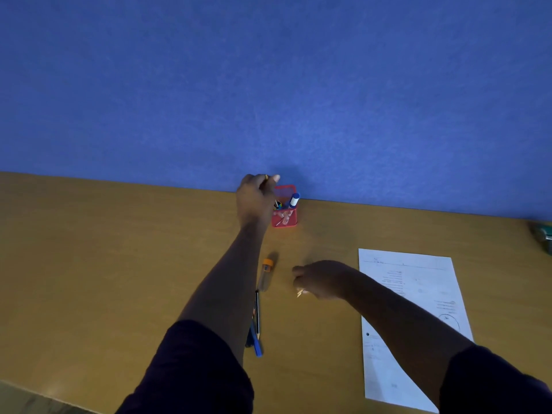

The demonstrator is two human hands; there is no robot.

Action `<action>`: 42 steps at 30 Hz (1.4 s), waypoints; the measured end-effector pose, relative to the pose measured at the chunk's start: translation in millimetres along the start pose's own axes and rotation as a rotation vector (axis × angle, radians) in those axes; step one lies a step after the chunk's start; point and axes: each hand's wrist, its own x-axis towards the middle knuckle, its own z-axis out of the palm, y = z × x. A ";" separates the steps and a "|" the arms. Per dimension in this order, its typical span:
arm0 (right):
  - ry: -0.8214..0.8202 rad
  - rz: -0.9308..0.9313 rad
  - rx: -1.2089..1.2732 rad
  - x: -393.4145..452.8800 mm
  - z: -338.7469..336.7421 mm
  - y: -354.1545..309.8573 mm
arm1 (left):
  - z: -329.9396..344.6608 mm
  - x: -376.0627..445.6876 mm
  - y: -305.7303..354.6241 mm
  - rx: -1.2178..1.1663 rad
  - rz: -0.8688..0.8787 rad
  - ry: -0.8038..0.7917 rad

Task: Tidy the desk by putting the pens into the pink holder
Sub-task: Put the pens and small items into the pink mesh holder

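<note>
The pink mesh holder [285, 218] stands against the blue partition at the back of the desk, with a blue-and-white marker [294, 200] and other pens sticking out of it. My left hand [255, 201] is right beside the holder's left rim, shut on a thin pencil [276, 203] whose lower end dips into the holder. My right hand [322, 279] hovers low over the desk centre, fingers closed on a small pale pen tip [299, 292]. On the desk lie an orange-capped clear pen [265, 274], a black pencil [257, 315] and a blue pen [256, 342], partly under my left forearm.
A printed paper sheet [418, 294] lies to the right, partly under my right forearm. A dark greenish object [542, 234] sits at the far right edge. The blue partition [268, 85] closes off the back of the wooden desk [104, 249].
</note>
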 end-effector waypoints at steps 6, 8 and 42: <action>0.476 0.065 0.186 -0.8 -4.7 14.3 | 13.2 3.1 -12.4 0.252 0.053 -0.171; 0.771 0.098 0.307 0.9 -21.5 21.3 | 17.0 1.0 -15.6 0.344 0.069 -0.208; 1.232 0.606 0.889 54.1 -115.7 70.3 | 5.3 -32.0 -45.8 0.355 0.286 -0.223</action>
